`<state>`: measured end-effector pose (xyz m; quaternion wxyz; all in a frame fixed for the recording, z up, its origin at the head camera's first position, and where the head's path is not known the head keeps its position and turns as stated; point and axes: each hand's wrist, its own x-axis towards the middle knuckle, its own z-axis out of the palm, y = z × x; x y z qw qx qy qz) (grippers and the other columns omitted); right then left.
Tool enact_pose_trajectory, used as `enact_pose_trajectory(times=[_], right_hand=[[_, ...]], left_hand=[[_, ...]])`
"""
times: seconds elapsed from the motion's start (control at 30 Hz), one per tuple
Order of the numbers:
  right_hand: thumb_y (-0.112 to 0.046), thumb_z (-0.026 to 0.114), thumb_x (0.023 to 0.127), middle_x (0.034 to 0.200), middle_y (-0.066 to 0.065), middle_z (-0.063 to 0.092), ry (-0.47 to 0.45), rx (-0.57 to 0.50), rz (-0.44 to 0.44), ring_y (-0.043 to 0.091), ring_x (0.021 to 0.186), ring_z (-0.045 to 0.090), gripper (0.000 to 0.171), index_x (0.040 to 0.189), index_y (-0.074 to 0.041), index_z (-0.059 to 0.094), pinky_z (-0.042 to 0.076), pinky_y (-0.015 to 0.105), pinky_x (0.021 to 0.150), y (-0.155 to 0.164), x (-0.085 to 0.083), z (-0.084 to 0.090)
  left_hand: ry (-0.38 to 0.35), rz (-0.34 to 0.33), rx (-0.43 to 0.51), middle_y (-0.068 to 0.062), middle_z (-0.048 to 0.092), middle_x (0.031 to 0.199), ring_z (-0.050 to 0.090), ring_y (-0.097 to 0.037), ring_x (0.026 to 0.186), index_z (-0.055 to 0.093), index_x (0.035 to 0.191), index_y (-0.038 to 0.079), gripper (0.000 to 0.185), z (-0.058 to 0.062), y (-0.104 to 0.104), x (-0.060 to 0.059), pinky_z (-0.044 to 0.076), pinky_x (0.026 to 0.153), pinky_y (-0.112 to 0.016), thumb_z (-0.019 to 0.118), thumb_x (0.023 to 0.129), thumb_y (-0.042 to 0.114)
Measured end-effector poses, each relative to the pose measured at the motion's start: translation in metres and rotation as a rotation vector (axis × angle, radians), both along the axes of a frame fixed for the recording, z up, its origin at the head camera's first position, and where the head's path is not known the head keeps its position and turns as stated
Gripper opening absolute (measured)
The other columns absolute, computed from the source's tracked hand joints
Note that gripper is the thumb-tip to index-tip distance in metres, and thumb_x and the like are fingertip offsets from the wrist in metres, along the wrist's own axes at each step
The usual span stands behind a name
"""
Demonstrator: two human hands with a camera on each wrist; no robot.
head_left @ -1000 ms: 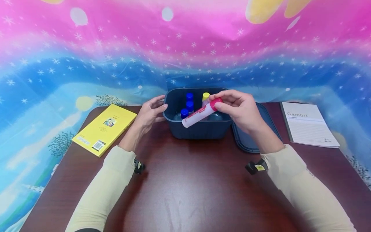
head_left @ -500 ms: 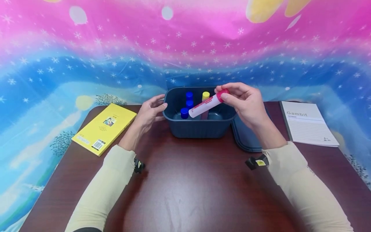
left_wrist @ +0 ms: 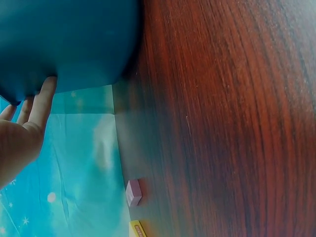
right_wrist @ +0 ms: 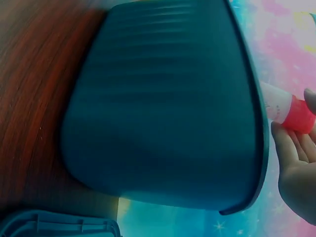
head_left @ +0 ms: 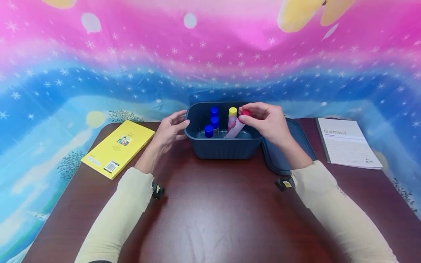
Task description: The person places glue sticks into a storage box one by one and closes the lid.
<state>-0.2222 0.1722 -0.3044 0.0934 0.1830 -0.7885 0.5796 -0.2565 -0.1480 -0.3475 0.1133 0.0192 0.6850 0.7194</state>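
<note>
A dark blue plastic tub point(head_left: 223, 148) stands at the far middle of the brown table point(head_left: 213, 204). Inside it stand three blue-capped tubes point(head_left: 213, 122) and a yellow-capped tube point(head_left: 232, 116). My right hand point(head_left: 266, 122) pinches the red cap of a white tube point(head_left: 237, 126) point(right_wrist: 289, 109), which leans with its lower end down inside the tub. My left hand point(head_left: 169, 129) rests with straight fingers against the tub's left wall; the left wrist view shows the fingertips point(left_wrist: 42, 101) touching the tub point(left_wrist: 64, 44).
The tub's dark blue lid point(head_left: 283, 153) point(right_wrist: 54, 224) lies flat just right of the tub. A yellow book point(head_left: 120, 146) lies at the left, a white "Gambit" booklet point(head_left: 346, 142) at the right. A colourful starry cloth hangs behind the table.
My right hand has carried the red-capped tube from above the tub's front rim, lifted it over, and lowered its lower end into the tub. The left hand has stayed at the tub's side.
</note>
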Motion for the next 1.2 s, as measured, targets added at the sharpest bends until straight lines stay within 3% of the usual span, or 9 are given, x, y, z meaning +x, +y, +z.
enact_pose_trajectory(times=[0.17, 0.67, 1.2], right_hand=[[-0.017, 0.078, 0.092, 0.112, 0.014, 0.073, -0.007, 0.131, 0.021, 0.018, 0.099, 0.071, 0.033, 0.12, -0.002, 0.073, 0.057, 0.022, 0.083, -0.007, -0.003, -0.002], [-0.013, 0.078, 0.091, 0.11, 0.014, 0.073, -0.05, 0.225, 0.109, 0.024, 0.1, 0.071, 0.032, 0.119, 0.001, 0.072, 0.057, 0.023, 0.081, -0.013, -0.012, -0.007], [-0.009, 0.08, 0.089, 0.114, 0.014, 0.072, -0.131, 0.363, 0.171, 0.027, 0.11, 0.069, 0.029, 0.116, -0.002, 0.073, 0.054, 0.042, 0.097, -0.016, -0.017, -0.007]], left_hand=[[-0.003, 0.004, 0.008, -0.016, 0.043, 0.154, 0.047, -0.034, 0.137, 0.042, 0.155, 0.012, 0.057, 0.0, 0.0, 0.001, 0.049, 0.1, -0.053, 0.063, 0.102, 0.014], [-0.004, 0.008, 0.011, -0.015, 0.044, 0.154, 0.049, -0.032, 0.136, 0.043, 0.155, 0.013, 0.057, 0.0, 0.001, 0.001, 0.05, 0.1, -0.053, 0.063, 0.102, 0.015], [-0.002, 0.01, 0.004, -0.015, 0.043, 0.154, 0.05, -0.033, 0.135, 0.043, 0.155, 0.013, 0.057, -0.001, 0.001, 0.001, 0.049, 0.1, -0.053, 0.063, 0.102, 0.016]])
